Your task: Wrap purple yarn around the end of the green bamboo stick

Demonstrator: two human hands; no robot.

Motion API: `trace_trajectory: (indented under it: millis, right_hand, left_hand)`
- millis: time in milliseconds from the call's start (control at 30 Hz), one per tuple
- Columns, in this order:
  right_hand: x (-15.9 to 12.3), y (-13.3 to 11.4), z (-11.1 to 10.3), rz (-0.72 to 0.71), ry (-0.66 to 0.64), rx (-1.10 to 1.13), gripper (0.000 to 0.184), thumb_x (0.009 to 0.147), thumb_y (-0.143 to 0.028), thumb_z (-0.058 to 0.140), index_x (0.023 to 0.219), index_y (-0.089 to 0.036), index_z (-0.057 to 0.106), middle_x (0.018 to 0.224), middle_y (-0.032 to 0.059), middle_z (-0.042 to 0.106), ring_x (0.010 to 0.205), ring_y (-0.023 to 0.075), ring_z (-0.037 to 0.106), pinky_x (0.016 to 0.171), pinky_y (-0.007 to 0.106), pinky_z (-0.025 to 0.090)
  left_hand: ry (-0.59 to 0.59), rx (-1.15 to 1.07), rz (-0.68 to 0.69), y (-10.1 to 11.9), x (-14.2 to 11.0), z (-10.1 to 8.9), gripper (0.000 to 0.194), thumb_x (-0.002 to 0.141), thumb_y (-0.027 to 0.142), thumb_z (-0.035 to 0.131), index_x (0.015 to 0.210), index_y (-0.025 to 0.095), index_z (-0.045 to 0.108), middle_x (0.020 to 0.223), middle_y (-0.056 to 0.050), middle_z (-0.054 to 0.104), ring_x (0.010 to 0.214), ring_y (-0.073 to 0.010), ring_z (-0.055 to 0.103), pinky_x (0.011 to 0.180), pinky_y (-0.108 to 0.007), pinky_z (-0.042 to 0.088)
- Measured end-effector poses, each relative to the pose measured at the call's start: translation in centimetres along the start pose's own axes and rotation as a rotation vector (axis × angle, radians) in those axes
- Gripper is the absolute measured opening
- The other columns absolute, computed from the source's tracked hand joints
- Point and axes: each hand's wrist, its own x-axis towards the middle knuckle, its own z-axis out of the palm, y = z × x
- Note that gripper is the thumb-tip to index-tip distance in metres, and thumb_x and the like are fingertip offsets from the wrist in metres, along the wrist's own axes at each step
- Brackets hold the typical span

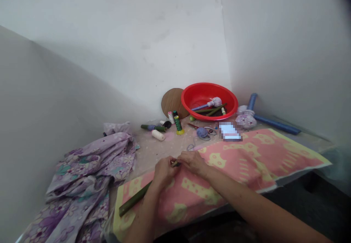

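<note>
Nearest the camera, the left hand (163,172) and right hand (193,162) pinch narrowly on the end of a green bamboo tube (134,197), lower centre, above a pink towel (233,170). More green tubes (211,110) lie in a red basin (192,94), upper centre, with lilac fabric bundles (246,120) beside it.

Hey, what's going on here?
A person is working with both hands over a pink and yellow cloth. The left hand holds a green stick, and the right hand is at its upper end. Beyond them are a white thread spool and a red basin holding more green sticks.
</note>
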Motion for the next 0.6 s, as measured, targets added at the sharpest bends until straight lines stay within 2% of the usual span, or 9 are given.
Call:
trace_trajectory:
  millis: [367,500,600]
  right_hand:
    - [1.0,1.1,-0.4,0.042,-0.01,0.093,0.022,0.078,-0.031,0.046,0.078,-0.023,0.066,0.073,0.0011,0.064,0.068,0.012,0.055,0.057,0.02,0.032]
    - [1.4,1.8,-0.6,0.056,-0.062,0.253,0.018,0.072,-0.031,0.052,0.074,-0.021,0.067,0.07,0.0006,0.065,0.066,0.0119,0.056,0.057,0.019,0.034]
    - [1.6,2.8,-0.5,0.13,-0.126,0.448,0.018,0.068,-0.032,0.055,0.07,-0.018,0.068,0.063,0.0,0.063,0.059,0.0111,0.054,0.052,0.018,0.035]
  left_hand:
    - [0.002,0.042,0.11,-0.5,-0.1,0.3,0.024,0.067,0.034,0.05,0.081,0.019,0.062,0.068,-0.003,0.062,0.059,-0.0141,0.051,0.049,-0.021,0.02]
    - [-0.002,0.065,0.157,-0.6,-0.2,0.3,0.022,0.066,0.032,0.05,0.08,0.018,0.062,0.065,-0.003,0.061,0.058,-0.0142,0.051,0.049,-0.021,0.021]
    - [-0.016,0.081,0.181,-0.4,-0.2,0.4,0.022,0.066,0.03,0.05,0.081,0.018,0.061,0.065,-0.003,0.061,0.057,-0.0137,0.051,0.049,-0.021,0.022]
